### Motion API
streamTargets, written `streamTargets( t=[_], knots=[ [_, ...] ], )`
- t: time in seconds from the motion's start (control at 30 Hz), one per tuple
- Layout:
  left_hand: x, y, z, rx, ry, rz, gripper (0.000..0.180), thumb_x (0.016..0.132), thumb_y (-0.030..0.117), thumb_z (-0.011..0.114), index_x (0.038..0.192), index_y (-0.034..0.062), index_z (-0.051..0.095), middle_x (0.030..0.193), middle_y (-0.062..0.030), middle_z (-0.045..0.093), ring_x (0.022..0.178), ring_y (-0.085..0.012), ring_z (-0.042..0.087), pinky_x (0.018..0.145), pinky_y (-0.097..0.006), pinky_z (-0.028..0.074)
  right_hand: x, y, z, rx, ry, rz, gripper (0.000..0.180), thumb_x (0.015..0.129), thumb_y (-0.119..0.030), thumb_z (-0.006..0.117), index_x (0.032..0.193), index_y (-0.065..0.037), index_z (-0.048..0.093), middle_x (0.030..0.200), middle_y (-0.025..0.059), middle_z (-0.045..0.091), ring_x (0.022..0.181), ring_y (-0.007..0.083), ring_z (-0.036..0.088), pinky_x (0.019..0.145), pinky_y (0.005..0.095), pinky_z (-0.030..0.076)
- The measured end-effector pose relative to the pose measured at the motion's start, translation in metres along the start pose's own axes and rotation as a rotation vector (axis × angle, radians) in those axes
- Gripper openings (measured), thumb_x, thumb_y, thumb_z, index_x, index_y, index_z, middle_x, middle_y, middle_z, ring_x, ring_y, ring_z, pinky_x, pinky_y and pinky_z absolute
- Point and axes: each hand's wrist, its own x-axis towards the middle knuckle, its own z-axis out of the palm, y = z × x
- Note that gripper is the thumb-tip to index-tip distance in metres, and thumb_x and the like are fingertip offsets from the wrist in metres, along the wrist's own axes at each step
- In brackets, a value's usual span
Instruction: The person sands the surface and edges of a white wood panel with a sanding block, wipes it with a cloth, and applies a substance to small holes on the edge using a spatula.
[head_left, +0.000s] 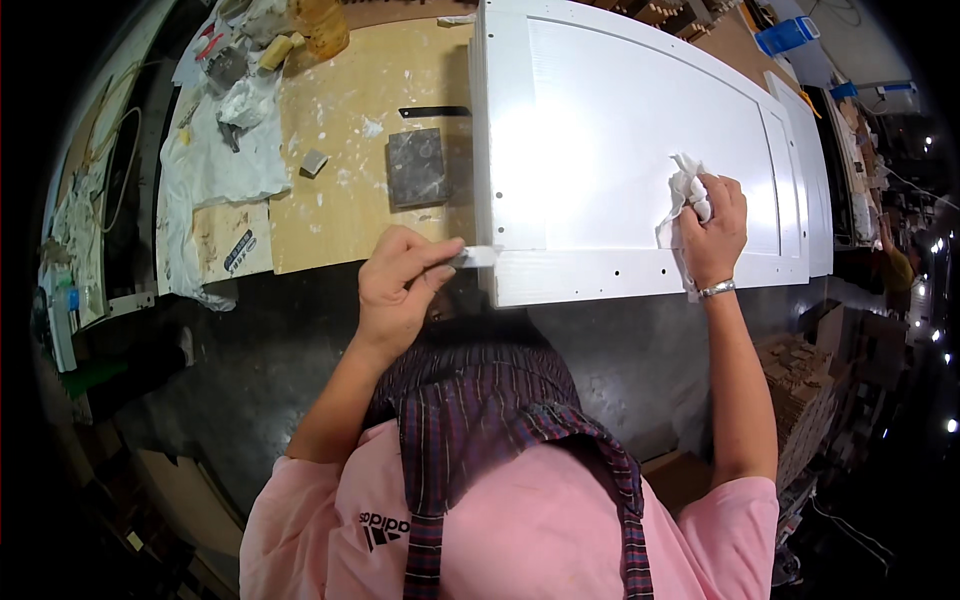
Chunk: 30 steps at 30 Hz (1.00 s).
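A white panelled door (630,110) with a raised frame and small dark holes lies flat on a stack at the right. My left hand (400,285) pinches a small flat tool (474,257) with a whitish end, which meets the door's near left corner. Whether it is a scraper or a brush, I cannot tell. Over the door's near right part, my right hand (718,230) is closed on a crumpled white cloth (684,195). Part of that cloth hangs over the door's near frame.
On the tan board (340,225) at the left sit a dark square block (417,167), a small grey block (313,163) and a black strip (432,112). A stained white sheet (240,160) covers its left side. A blue container (787,36) stands at the far right.
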Motion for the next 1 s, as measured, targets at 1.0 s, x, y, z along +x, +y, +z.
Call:
streamTargets(
  t=[1.0],
  knots=[
    [-0.021,0.012,-0.012,0.012,-0.236,0.027,0.033,0.076,-0.008,0.074,0.107,0.0027,0.076,0.080,-0.0031,0.055,0.072,-0.0143,0.052,0.063,-0.026,0.040,0.001,-0.002,0.000,-0.015,0.020,-0.026,0.031,0.074,-0.009,0.063,0.105,-0.010,0.066,0.106,0.0066,0.062,0.096,0.0285,0.059,0.079,0.0401,0.051]
  ],
)
